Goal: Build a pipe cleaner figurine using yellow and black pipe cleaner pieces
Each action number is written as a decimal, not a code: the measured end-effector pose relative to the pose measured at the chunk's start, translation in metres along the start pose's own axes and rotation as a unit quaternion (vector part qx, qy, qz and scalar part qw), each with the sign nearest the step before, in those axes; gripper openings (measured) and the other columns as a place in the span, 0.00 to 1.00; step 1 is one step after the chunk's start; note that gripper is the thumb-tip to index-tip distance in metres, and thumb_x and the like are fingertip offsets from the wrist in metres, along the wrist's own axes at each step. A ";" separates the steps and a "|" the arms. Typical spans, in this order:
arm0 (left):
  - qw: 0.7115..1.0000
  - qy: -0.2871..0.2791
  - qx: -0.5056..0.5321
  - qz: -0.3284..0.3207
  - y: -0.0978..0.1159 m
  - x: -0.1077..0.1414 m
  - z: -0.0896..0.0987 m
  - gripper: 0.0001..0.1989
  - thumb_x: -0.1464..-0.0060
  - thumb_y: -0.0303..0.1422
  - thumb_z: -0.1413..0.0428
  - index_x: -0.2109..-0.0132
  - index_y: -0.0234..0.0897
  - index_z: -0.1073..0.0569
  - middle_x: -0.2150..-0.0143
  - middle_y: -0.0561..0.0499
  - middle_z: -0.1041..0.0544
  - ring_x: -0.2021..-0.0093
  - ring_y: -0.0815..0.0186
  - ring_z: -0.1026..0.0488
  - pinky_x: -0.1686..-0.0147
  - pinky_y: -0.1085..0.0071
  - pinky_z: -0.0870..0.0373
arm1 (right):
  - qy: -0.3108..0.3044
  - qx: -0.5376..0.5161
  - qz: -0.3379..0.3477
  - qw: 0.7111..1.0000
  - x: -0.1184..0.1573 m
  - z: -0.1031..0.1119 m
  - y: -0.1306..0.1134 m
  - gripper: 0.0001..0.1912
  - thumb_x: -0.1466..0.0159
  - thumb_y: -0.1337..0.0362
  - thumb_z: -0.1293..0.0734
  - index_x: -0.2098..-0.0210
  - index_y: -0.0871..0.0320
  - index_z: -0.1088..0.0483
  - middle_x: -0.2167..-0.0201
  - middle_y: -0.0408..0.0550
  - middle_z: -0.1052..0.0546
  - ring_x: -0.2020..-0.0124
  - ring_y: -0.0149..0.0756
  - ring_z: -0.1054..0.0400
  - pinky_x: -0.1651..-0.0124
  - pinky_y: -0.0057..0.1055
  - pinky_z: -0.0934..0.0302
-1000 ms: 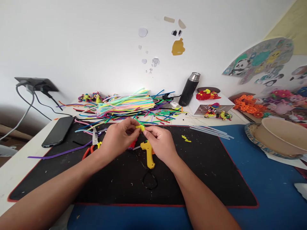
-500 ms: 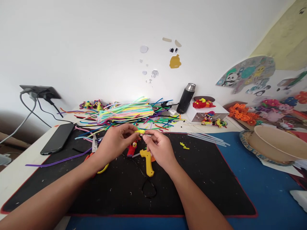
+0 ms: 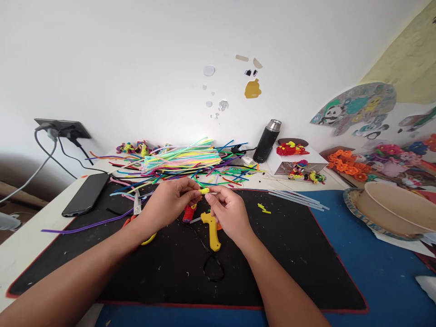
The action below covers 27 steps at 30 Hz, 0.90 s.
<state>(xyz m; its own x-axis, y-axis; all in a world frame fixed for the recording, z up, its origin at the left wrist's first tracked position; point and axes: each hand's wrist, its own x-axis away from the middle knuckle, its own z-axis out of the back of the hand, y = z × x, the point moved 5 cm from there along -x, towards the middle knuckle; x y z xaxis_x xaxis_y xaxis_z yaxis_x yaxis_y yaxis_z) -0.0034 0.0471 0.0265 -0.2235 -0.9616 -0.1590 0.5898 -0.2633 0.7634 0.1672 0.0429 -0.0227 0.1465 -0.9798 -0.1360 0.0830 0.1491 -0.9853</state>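
Observation:
Between the fingertips of both hands is a small yellow pipe cleaner piece (image 3: 204, 191), held above the black mat (image 3: 289, 254). My left hand (image 3: 173, 200) pinches its left end, and my right hand (image 3: 230, 210) pinches the right end with thumb and fingers. Right below the hands lies a yellow glue gun (image 3: 213, 232), its cord looped on the mat. A red pipe cleaner figure (image 3: 188, 213) sits beside it, partly hidden by my left hand. Scissors (image 3: 137, 204) lie by my left wrist, their handles partly covered by the arm.
Pipe cleaners (image 3: 184, 156) are heaped along the back near a black thermos (image 3: 267, 141). Short yellow pieces (image 3: 264, 209) and glue sticks (image 3: 296, 199) lie to the right. A phone (image 3: 86, 194) rests on the left, a beige bowl (image 3: 398, 206) on the far right. Finished figures (image 3: 299, 169) stand by a white box.
The whole view has shifted slightly, so the scene sits a little further right. Both hands stay together, and the yellow piece between their fingertips appears turned slightly.

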 end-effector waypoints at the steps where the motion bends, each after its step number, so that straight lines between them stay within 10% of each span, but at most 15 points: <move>1: 1.000 -0.001 0.001 -0.001 0.000 0.000 -0.001 0.12 0.37 0.42 0.43 0.63 0.41 0.21 0.71 0.53 0.16 0.72 0.62 0.20 0.70 0.70 0.28 | 0.000 -0.001 -0.001 1.000 0.000 0.000 0.000 0.13 0.33 0.55 0.31 0.55 0.57 0.23 0.79 0.39 0.27 0.80 0.32 0.31 0.76 0.26 0.38; 14: 0.924 -0.071 0.372 0.051 -0.008 -0.006 -0.013 0.20 0.50 0.39 0.27 0.53 0.37 0.20 0.64 0.51 0.18 0.66 0.65 0.21 0.67 0.72 0.24 | -0.019 -0.195 -0.073 0.978 -0.003 0.002 0.002 0.20 0.38 0.47 0.25 0.63 0.58 0.26 0.87 0.32 0.35 0.87 0.24 0.47 0.83 0.23 0.54; 27: 0.905 -0.069 0.414 0.072 -0.013 -0.006 -0.017 0.19 0.53 0.44 0.25 0.63 0.34 0.18 0.73 0.51 0.21 0.73 0.69 0.26 0.74 0.76 0.30 | -0.065 -0.233 -0.099 0.965 0.001 -0.004 -0.003 0.25 0.41 0.43 0.22 0.61 0.59 0.25 0.87 0.33 0.33 0.88 0.24 0.45 0.83 0.23 0.56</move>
<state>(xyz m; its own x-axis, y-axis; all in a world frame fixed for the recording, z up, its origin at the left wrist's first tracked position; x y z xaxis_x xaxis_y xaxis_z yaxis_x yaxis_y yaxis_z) 0.0035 0.0548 0.0068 -0.3183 -0.9479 0.0148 -0.1500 0.0658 0.9865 0.1632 0.0409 -0.0200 0.2991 -0.9532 0.0448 -0.3251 -0.1459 -0.9343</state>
